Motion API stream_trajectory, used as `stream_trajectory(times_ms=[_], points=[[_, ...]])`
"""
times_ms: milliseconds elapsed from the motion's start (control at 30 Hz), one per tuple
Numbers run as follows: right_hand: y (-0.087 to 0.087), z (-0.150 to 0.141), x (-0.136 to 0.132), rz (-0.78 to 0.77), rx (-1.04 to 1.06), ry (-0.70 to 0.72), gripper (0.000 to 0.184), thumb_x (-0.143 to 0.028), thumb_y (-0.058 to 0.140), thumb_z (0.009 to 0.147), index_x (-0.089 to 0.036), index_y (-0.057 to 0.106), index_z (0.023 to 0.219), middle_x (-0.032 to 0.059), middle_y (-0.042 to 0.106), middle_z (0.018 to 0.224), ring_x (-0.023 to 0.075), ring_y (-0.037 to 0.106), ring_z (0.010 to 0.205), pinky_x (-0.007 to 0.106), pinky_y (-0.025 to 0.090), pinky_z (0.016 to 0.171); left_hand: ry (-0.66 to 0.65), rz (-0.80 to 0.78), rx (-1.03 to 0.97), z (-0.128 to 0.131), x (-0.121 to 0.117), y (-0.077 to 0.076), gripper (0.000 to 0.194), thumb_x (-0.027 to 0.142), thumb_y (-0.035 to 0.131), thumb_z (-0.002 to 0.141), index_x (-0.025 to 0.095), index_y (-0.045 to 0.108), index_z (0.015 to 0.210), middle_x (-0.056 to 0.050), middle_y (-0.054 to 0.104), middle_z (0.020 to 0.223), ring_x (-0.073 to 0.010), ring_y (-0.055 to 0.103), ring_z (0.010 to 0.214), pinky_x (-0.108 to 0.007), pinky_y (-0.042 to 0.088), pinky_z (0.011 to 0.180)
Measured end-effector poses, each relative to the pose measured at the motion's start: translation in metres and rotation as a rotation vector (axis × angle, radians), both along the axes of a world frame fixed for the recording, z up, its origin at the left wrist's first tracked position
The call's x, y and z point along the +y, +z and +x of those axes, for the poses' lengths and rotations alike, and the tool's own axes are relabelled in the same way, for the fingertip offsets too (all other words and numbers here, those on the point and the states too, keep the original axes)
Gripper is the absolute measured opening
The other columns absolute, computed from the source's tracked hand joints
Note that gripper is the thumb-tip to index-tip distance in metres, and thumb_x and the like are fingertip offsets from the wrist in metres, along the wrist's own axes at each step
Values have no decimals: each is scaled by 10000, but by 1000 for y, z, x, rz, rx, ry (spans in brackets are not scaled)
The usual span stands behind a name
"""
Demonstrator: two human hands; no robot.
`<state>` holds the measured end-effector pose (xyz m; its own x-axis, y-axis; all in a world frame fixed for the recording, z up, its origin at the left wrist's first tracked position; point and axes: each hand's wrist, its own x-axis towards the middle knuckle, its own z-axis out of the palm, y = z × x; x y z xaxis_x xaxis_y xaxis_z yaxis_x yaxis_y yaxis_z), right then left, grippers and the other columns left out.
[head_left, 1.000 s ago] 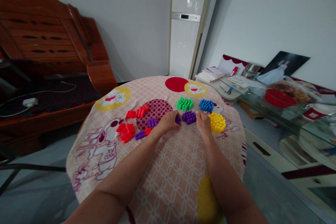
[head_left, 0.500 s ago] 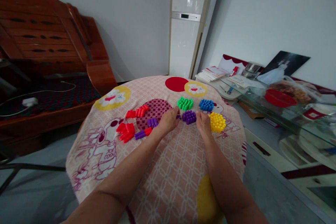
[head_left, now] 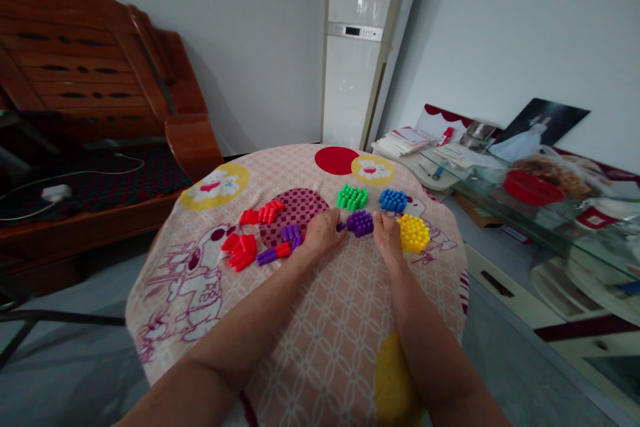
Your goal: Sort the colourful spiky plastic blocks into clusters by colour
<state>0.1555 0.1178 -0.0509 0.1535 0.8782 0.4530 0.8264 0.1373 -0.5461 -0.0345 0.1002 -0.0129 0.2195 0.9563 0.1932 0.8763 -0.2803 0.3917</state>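
My left hand (head_left: 324, 230) is closed with a small purple peg (head_left: 341, 226) at its fingertips, just left of a cluster of purple pegs (head_left: 360, 223) standing upright. On the other side of that cluster is my right hand (head_left: 387, 230), its fingers curled together; whatever they hold, if anything, is hidden. Green pegs (head_left: 352, 197) stand grouped behind, blue pegs (head_left: 393, 200) behind to the right, and yellow pegs (head_left: 414, 233) beside my right hand. Loose purple pieces (head_left: 290, 233) lie left of my left hand, near red pieces (head_left: 241, 251) and a second red row (head_left: 263, 212).
A patterned cloth (head_left: 320, 333) covers the round table. Left is a wooden bench (head_left: 80, 80) with a white charger (head_left: 57, 193). A glass-topped cabinet (head_left: 500, 193) on the right bears papers, a red bowl (head_left: 533, 187) and a photo. A white floor-standing unit (head_left: 353, 80) stands behind.
Another purple piece now shows beside the loose ones, next to my left wrist. My left hand has shifted very slightly; my right hand stays by the purple cluster.
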Motion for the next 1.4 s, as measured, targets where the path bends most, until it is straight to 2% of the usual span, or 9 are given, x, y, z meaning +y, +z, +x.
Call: stream_trajectory(times_ms=[233,433,600,733,933,1167,1400], points=[[0,0,0,-2,18,9,434,-386,351,954,-193,583,642,73,604,641,191,513,634,303,281,608,-95,-95,-27,-8,1,4,379,284,757,692,175,591,1015,-38,694,911,-194,646,826,-268,445,714],[-2,0,1,9,3,18,433,-383,351,959,-195,567,634,66,590,627,184,493,623,303,272,608,-293,-196,-24,-25,9,5,256,251,735,689,172,686,927,-40,718,929,-192,648,860,-273,462,777],[-2,0,0,31,-7,22,432,-374,350,966,-195,564,636,72,597,644,186,498,639,303,271,612,-354,-231,-44,-30,11,8,331,224,747,654,172,711,980,-44,728,962,-194,649,865,-263,464,768],[-2,0,0,16,-14,6,429,-369,357,966,-191,580,646,69,596,644,186,500,642,303,269,611,-250,-199,-100,-22,12,7,298,265,742,687,155,713,963,-48,725,911,-185,647,816,-260,459,733],[-1,0,0,7,-22,2,440,-379,355,966,-185,606,661,70,603,653,187,506,646,303,274,612,-53,-122,-125,4,12,-5,358,367,779,682,151,675,948,-46,700,859,-182,634,790,-261,449,700],[0,0,1,-3,-24,2,451,-385,346,961,-180,623,670,79,610,652,193,512,644,306,286,613,15,-112,-251,12,9,-6,391,371,795,684,161,616,961,-48,691,896,-190,635,824,-271,452,705],[1,1,1,-18,5,5,428,-379,362,933,-192,602,631,90,618,649,203,530,664,305,309,623,22,-129,-286,16,7,-8,592,358,837,651,147,567,1133,-64,701,942,-203,657,853,-278,475,733]])
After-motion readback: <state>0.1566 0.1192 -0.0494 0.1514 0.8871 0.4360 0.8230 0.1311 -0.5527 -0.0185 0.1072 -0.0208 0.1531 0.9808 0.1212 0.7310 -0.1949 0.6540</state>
